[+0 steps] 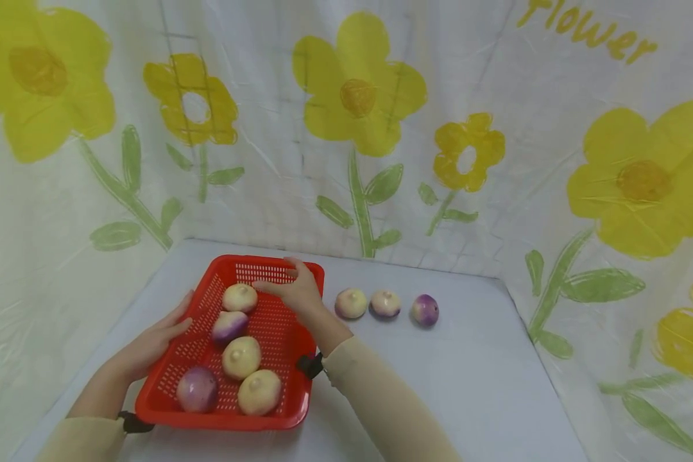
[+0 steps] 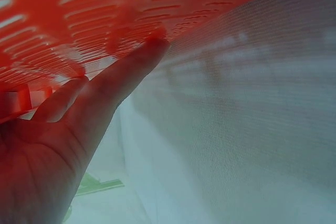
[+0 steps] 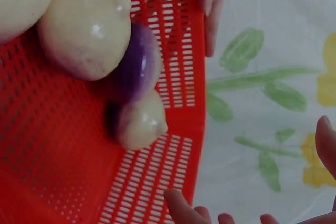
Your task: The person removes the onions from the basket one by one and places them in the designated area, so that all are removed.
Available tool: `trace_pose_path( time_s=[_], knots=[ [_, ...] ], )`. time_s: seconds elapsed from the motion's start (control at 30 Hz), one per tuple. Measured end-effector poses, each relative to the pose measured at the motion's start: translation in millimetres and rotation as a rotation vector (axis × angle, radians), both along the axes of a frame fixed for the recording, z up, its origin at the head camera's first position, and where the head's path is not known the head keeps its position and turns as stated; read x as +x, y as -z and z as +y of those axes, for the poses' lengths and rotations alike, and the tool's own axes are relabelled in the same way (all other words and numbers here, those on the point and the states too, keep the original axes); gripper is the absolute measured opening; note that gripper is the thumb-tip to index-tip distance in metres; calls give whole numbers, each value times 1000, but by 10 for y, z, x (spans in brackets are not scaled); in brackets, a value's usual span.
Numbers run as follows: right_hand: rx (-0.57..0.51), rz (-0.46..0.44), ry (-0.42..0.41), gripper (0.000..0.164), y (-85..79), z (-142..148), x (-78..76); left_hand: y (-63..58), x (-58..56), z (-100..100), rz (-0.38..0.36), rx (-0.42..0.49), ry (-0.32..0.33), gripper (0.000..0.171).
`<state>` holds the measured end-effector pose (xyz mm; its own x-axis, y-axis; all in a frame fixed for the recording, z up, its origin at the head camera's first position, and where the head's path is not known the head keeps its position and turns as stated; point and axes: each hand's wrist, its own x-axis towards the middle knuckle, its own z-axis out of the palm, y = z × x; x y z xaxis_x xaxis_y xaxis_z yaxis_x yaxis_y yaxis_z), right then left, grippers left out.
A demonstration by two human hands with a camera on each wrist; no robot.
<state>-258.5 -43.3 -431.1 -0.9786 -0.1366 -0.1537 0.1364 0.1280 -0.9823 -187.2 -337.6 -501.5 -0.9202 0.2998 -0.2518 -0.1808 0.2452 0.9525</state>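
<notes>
A red slotted plastic basket (image 1: 289, 420) holds several turnips; a whitish one (image 1: 242, 358) and a purple one (image 1: 197, 389) lie toward its near end. My left hand (image 1: 153, 346) is at the basket's left side. In the left wrist view, its straight fingers (image 2: 118, 80) touch the slotted plastic from outside. My right hand (image 1: 300, 292) hovers over the far right part of the basket, fingers spread, with nothing in its grasp. Nearest to it inside is a pale turnip (image 1: 240, 298), beside a purple-and-white turnip (image 1: 230, 327). The right wrist view shows its fingertips (image 3: 178, 203) overlapping the basket's end wall.
On the white table (image 1: 450, 385), right of the basket, three more turnips form a row: a pale one (image 1: 351, 303), a whitish one (image 1: 385, 303) and a purple one (image 1: 425, 310). A white curtain (image 1: 265, 192) with painted yellow flowers hangs behind the table.
</notes>
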Motion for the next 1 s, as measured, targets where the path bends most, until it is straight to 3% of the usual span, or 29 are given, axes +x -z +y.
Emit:
trace_pose_path(
  time_s=[0.5, 0.73, 1.0],
  knots=[
    [68, -160, 80, 76, 460, -530, -57, 19, -18, -8, 29, 6, 26, 70],
    [77, -146, 2, 75, 571, -618, -11, 0, -26, -15, 39, -16, 27, 70],
    [75, -129, -42, 56, 666, -687, 57, 18, -18, 1, 6, -17, 8, 69]
  ],
)
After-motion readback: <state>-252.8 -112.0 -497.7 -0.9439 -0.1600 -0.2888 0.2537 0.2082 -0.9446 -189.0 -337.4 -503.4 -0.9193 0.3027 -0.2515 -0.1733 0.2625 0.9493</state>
